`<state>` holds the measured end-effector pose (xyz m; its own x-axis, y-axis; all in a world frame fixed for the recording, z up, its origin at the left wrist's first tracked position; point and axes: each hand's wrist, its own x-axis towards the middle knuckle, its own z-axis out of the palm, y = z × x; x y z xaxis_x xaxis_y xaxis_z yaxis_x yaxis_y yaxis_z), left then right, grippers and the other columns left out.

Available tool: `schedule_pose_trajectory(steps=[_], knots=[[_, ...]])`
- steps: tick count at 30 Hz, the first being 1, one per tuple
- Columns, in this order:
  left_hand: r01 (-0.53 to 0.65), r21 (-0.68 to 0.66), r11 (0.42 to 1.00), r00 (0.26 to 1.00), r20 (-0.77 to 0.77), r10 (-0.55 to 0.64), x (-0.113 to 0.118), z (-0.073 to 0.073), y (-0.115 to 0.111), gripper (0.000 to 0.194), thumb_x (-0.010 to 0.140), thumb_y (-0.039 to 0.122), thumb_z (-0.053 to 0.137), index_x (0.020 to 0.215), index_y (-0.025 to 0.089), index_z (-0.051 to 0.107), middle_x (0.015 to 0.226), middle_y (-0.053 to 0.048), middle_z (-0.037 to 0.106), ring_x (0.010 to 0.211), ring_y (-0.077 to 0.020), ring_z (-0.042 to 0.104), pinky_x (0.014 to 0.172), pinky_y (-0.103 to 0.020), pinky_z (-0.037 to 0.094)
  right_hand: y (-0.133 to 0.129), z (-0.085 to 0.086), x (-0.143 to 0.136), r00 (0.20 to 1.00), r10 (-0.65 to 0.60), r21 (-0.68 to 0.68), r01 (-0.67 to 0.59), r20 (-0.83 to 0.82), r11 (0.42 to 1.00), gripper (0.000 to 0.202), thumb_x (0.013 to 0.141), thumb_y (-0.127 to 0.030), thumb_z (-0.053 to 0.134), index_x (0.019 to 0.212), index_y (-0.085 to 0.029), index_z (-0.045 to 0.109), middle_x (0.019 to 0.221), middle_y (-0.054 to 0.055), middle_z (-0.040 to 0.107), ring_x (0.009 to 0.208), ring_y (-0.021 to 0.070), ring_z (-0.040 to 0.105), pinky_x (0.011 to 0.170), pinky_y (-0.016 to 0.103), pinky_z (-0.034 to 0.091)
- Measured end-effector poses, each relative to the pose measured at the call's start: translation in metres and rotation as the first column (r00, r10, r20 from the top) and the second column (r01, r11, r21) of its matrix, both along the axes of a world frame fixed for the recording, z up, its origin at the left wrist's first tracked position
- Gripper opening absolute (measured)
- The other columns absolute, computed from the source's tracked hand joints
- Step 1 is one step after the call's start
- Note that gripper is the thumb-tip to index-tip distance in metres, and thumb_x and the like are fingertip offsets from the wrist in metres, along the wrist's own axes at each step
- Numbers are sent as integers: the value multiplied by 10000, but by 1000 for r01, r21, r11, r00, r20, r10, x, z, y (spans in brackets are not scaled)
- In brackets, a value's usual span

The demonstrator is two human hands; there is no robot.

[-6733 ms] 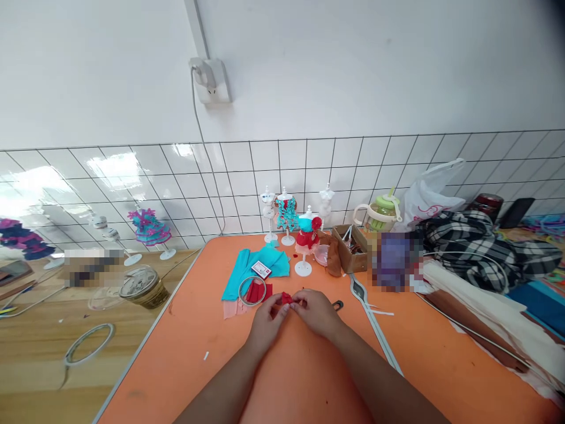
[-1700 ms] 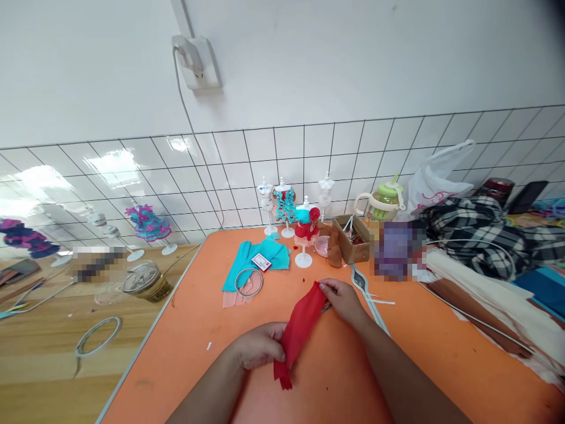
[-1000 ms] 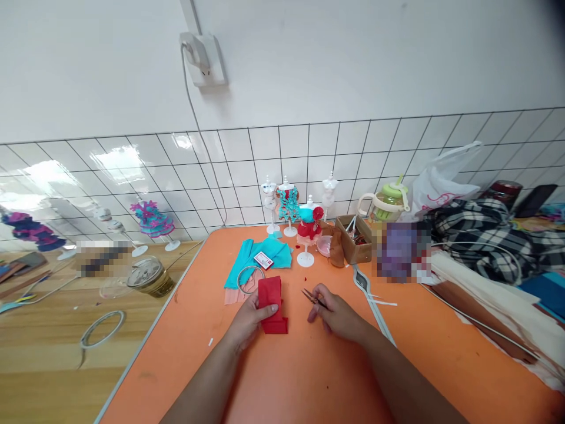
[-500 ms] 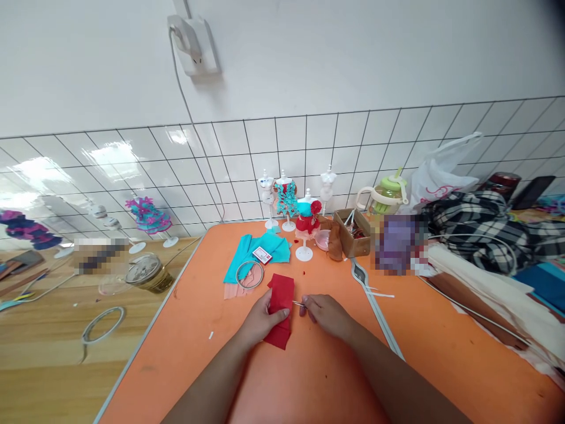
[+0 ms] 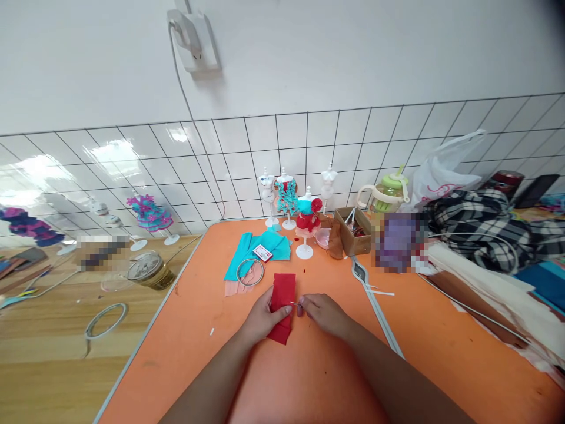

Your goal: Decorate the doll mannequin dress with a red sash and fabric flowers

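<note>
While red cloth (image 5: 285, 288), pointed tool (image 5: 295, 304) in hands (image 5: 261, 318) — small items (image 5: 352, 224) in box (image 5: 358, 245) beyond.

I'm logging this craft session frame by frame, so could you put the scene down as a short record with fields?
surface: orange tabletop
left hand: left hand holds red cloth
right hand: right hand holds a thin metal tool, tip at the red cloth's right edge
other cloth: turquoise cloth, with pink cloth partly under it
ring: metal ring, lying over turquoise and pink cloth
nearest dress form: dress form in turquoise and red, upright
container: open cardboard box, right of that form
unclear: the tool's exact type
</note>
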<state>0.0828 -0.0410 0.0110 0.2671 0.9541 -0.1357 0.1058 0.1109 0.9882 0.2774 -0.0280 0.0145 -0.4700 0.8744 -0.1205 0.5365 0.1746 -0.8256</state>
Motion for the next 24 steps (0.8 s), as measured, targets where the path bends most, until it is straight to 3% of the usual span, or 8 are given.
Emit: schedule_pose_trajectory(steps=[17,24], knots=[[-16,11,1000,1000,16,15,1,-2,-2,374,708,349,718,975,150,548,809,-12,611,683,-131,544,604,-213,408,-1,3,-1,992,16,56,-23,125,998,452,951,-421,234,756,-193,571,750,3,620,684,131,531,615,231,312],[-41,-3,999,990,137,41,3,2,-2,452,762,369,672,1136,162,527,1014,-77,646,908,-197,599,774,-282,466,-1,4,2,992,-7,86,-3,126,996,467,958,-423,205,747,-199,556,726,-1,607,671,130,526,601,231,297]])
